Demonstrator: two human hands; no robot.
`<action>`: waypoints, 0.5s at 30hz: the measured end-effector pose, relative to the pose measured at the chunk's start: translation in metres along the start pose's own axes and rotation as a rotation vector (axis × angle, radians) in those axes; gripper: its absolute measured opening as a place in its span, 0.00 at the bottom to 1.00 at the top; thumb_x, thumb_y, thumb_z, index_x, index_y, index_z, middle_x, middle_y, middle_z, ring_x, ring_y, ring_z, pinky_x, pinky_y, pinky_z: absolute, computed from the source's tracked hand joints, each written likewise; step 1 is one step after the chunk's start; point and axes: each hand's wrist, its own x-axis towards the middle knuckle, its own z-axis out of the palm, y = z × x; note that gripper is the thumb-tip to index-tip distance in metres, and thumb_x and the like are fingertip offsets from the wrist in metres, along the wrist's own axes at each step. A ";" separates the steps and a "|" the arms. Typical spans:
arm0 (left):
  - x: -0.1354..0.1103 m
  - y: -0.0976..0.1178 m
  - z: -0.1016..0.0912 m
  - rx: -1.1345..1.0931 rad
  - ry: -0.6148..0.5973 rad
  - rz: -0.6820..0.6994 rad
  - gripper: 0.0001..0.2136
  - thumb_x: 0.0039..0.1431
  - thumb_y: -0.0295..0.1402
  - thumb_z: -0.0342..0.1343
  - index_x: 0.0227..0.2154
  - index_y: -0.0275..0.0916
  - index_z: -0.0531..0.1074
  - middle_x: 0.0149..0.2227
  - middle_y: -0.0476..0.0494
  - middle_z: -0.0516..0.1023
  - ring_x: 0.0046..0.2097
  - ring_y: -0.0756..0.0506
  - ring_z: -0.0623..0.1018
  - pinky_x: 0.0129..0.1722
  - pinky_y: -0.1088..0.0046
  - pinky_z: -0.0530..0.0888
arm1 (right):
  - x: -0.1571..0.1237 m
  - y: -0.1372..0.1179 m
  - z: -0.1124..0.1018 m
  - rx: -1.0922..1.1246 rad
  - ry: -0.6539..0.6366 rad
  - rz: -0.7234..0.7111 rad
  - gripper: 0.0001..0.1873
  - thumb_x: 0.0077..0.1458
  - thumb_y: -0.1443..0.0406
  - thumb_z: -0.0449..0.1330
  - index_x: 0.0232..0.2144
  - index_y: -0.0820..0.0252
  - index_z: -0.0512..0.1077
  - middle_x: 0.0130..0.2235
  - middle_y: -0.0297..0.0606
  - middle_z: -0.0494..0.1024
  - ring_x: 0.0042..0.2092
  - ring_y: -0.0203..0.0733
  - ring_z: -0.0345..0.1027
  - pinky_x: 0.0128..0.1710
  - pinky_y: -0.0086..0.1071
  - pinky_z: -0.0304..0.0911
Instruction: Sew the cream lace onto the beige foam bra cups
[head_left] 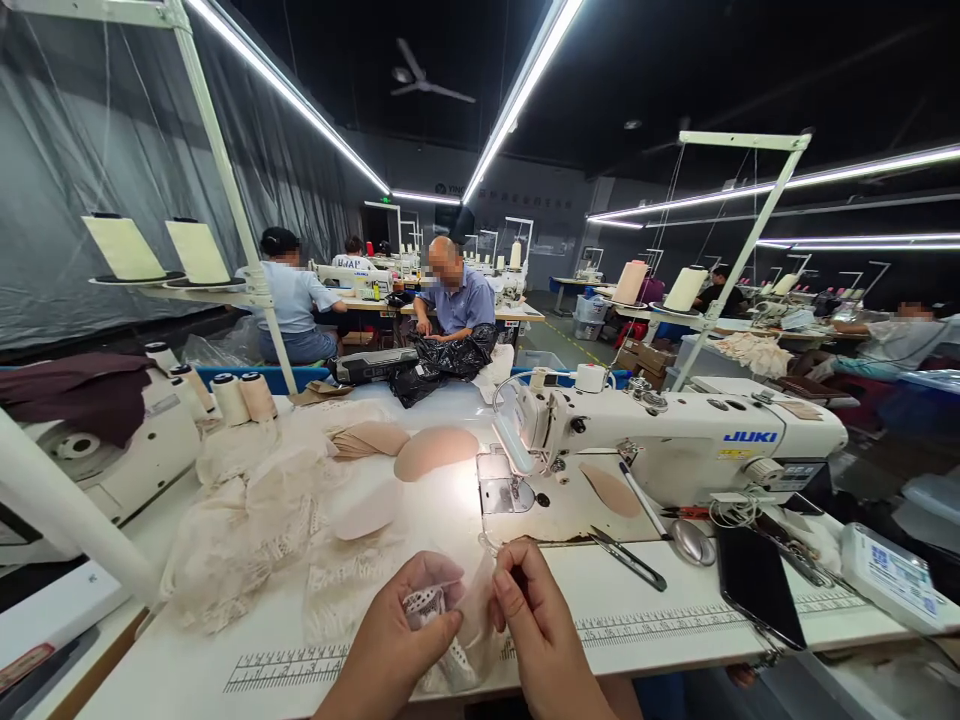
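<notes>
Near the front edge of the sewing table, my left hand point(412, 625) is closed around a bunched piece of cream lace fabric point(454, 665). My right hand point(532, 620) pinches the other side of the same piece between thumb and fingers. The sheer cloth spans the gap between both hands. Just beyond them stands a white JUKI sewing machine point(675, 435), its lamp shining on the needle plate point(504, 495). Left of my hands lies a heap of cream lace garments point(247, 510). Beige oval fabric pieces point(435, 453) rest behind the hands.
Black-handled tweezers point(630, 560), a pen point(643, 500), a round metal dish point(691, 543) and a dark phone point(759, 585) lie at right. A printed ruler point(645, 622) runs along the table edge. Thread cones point(232, 398) stand left. A co-worker point(454, 290) handles a black plastic bag point(442, 365) opposite.
</notes>
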 end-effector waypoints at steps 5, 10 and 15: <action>0.002 -0.003 -0.004 -0.009 -0.024 0.041 0.20 0.43 0.45 0.76 0.36 0.41 0.80 0.35 0.46 0.81 0.40 0.40 0.79 0.41 0.69 0.76 | -0.001 -0.008 -0.002 -0.208 -0.061 -0.343 0.08 0.72 0.62 0.57 0.51 0.52 0.72 0.42 0.37 0.72 0.40 0.42 0.68 0.41 0.34 0.67; 0.000 -0.005 -0.003 -0.026 -0.094 0.028 0.22 0.45 0.49 0.76 0.38 0.40 0.80 0.36 0.44 0.82 0.38 0.41 0.79 0.41 0.69 0.76 | 0.000 -0.017 -0.003 -0.300 -0.120 -0.390 0.10 0.71 0.67 0.56 0.47 0.51 0.77 0.42 0.38 0.70 0.43 0.43 0.69 0.44 0.35 0.68; -0.006 -0.004 -0.004 -0.113 -0.075 -0.048 0.26 0.42 0.48 0.78 0.42 0.41 0.81 0.40 0.44 0.81 0.41 0.41 0.79 0.42 0.69 0.75 | 0.004 -0.015 -0.005 -0.103 -0.076 -0.124 0.12 0.73 0.59 0.55 0.35 0.54 0.69 0.36 0.33 0.69 0.37 0.40 0.65 0.37 0.32 0.61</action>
